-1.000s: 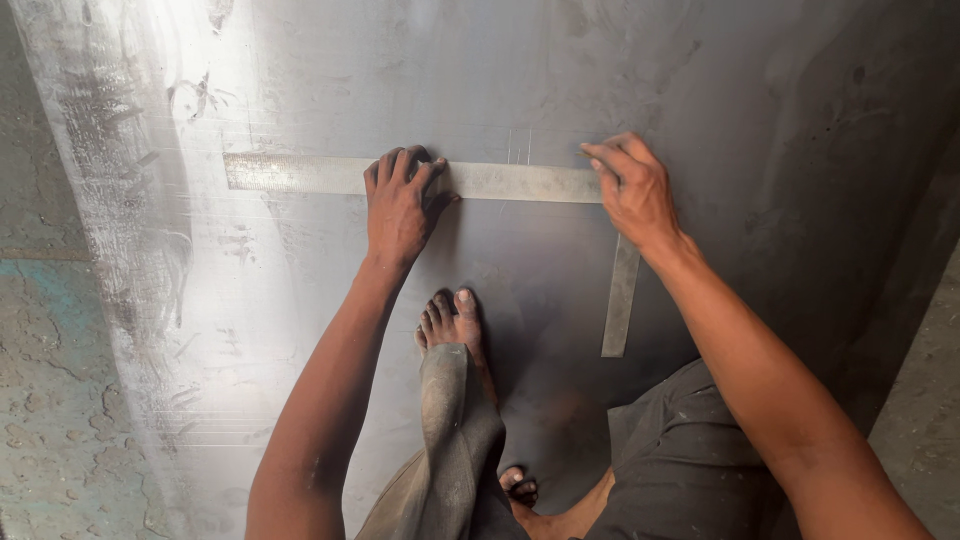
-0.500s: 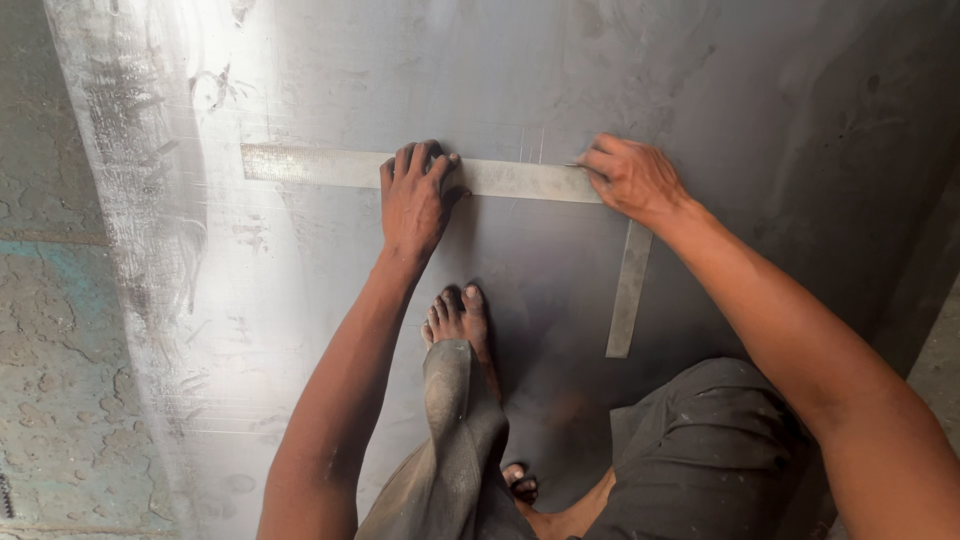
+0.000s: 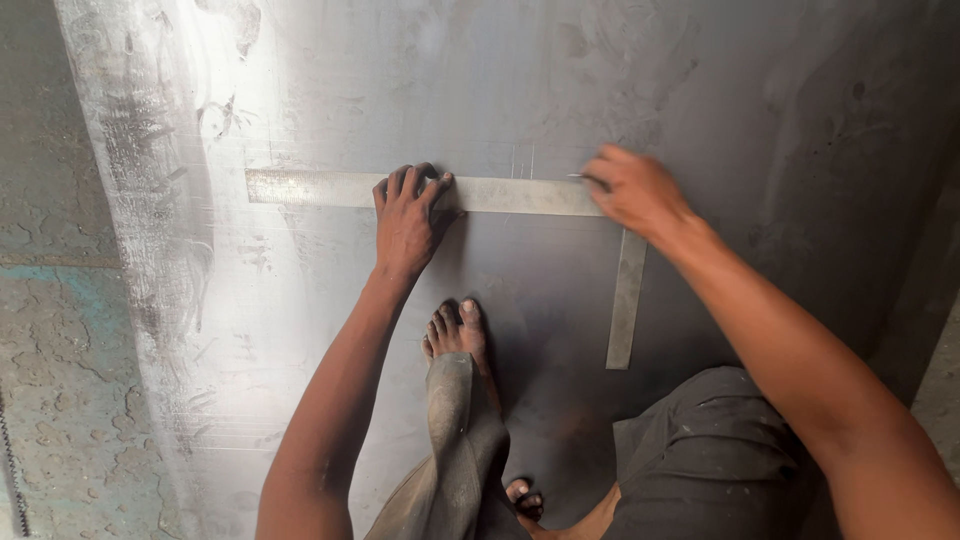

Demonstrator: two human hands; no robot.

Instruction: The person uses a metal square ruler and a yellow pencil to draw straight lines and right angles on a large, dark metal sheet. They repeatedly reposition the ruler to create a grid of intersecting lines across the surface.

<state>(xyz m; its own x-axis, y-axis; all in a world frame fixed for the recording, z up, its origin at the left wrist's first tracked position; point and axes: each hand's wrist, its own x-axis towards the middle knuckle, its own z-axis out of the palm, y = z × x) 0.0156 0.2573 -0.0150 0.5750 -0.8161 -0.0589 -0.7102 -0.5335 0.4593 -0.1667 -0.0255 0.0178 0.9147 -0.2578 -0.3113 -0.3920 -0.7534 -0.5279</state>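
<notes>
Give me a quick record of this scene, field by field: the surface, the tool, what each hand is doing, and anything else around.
Surface: large grey metal sheet lying on a concrete floor
Tool: L-shaped metal square, flat on the sheet
Left hand: pressed flat on the square's long arm
Right hand: at the square's corner, pinching a thin marking tool; kind unclear
Also: bare foot on the sheet

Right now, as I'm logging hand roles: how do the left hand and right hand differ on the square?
The left hand lies flat, fingers spread, on the steel square's long arm. The right hand sits at its corner, fingers curled around a thin scriber-like tool. Both rest over the metal sheet.
</notes>
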